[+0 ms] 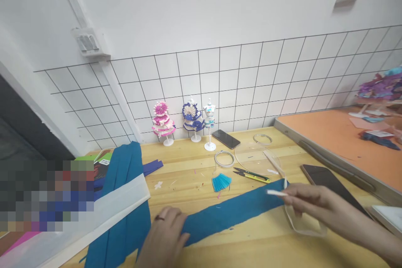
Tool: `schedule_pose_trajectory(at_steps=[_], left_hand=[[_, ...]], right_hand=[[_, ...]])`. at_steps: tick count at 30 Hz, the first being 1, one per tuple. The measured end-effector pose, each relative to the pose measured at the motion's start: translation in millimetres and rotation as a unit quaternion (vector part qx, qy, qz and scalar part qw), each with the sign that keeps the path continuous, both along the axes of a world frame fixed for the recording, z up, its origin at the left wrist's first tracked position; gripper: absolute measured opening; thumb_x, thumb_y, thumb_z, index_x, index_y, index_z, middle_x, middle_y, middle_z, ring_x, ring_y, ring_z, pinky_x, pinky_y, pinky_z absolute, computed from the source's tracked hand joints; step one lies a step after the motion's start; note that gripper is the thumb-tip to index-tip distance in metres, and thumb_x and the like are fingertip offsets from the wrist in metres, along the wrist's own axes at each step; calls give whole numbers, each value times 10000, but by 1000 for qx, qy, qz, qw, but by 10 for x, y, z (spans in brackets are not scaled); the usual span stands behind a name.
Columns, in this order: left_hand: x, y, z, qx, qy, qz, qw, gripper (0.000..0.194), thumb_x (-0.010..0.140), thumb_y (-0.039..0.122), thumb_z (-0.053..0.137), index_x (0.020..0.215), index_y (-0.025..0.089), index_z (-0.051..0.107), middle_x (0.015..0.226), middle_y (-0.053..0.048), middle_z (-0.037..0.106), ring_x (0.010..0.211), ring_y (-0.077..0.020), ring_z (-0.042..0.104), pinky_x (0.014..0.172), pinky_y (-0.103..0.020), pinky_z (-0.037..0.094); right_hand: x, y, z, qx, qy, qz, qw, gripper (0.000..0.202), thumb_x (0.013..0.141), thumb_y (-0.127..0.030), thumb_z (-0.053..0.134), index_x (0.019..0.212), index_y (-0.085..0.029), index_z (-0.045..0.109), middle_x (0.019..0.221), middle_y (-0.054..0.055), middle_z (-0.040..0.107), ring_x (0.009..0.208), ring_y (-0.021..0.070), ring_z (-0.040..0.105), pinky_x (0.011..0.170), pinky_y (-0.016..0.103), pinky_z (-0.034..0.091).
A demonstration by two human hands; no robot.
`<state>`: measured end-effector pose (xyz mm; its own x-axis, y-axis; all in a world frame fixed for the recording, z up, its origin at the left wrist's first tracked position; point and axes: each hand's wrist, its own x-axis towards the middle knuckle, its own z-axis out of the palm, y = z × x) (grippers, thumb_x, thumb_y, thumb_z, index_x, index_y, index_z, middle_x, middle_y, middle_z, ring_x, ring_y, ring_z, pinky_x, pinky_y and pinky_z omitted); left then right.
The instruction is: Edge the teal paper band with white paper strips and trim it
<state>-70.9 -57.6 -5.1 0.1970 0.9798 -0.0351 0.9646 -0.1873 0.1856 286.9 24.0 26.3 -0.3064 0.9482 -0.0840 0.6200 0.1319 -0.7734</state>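
Note:
A long blue paper strip (232, 213) lies slantwise on the wooden table (251, 243). My left hand (168, 232) rests on its left end, palm down, fingers spread a little, a dark ring on one finger. Above the strip's right end, my right hand (304, 201) pinches a thin white strip (276, 193). A pale loop of the same look hangs below that hand. Beyond the strip lie yellow-handled snips (253, 176) and a pleated turquoise fan (221, 182).
Small dress stands (210, 125) line the wall. A phone (226, 138), wire rings (224, 158) and a clear disc lie near them. Stacked blue (125, 192) and white paper is at left; a second phone (333, 186) and an orange board (345, 138) are at right.

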Motion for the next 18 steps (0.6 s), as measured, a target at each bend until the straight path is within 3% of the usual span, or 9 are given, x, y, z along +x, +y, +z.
schedule_pose_trajectory(at_steps=[3,4,7,9,13,18], left_hand=[[128,6,-350,108,14,-193,975,420,774,355,538,1175,232,522,1229,-86,560,1119,-265,505,897,-337,434],[147,10,-484,133,15,-225,965,519,768,432,535,1240,230,458,1257,-94,535,1133,-269,497,901,-335,437],[158,7,-812,179,20,-235,955,647,804,515,437,1361,233,266,1299,-99,486,1172,-251,464,943,-322,406],[151,-5,-924,201,21,-224,953,679,807,543,406,1382,243,205,1311,-100,467,1187,-253,447,963,-329,383],[163,-17,-931,226,44,-229,946,708,791,588,383,1373,211,242,1327,-126,437,1208,-273,418,965,-344,370],[234,26,-765,228,37,-228,946,619,779,605,391,1251,208,436,1293,-120,491,1184,-263,446,953,-350,375]], right_hand=[[-341,-217,39,-43,-24,124,991,363,845,-482,410,657,-218,573,662,14,579,633,159,544,595,233,401],[-439,-263,28,-48,-23,145,988,356,856,-465,400,666,-215,569,687,12,582,651,155,542,608,227,399],[-658,-329,-68,-42,-16,172,984,319,854,-435,413,702,-209,580,768,15,597,721,160,538,645,221,388],[-747,-334,-165,-48,-13,168,984,310,843,-432,427,707,-201,583,740,8,586,702,155,517,610,215,369],[-871,-324,-321,-98,12,181,979,302,836,-408,430,693,-177,562,582,-46,429,554,96,370,487,199,256],[-1029,-294,-296,-113,61,193,973,288,825,-385,453,674,-157,544,587,-60,360,560,84,316,487,195,230]])
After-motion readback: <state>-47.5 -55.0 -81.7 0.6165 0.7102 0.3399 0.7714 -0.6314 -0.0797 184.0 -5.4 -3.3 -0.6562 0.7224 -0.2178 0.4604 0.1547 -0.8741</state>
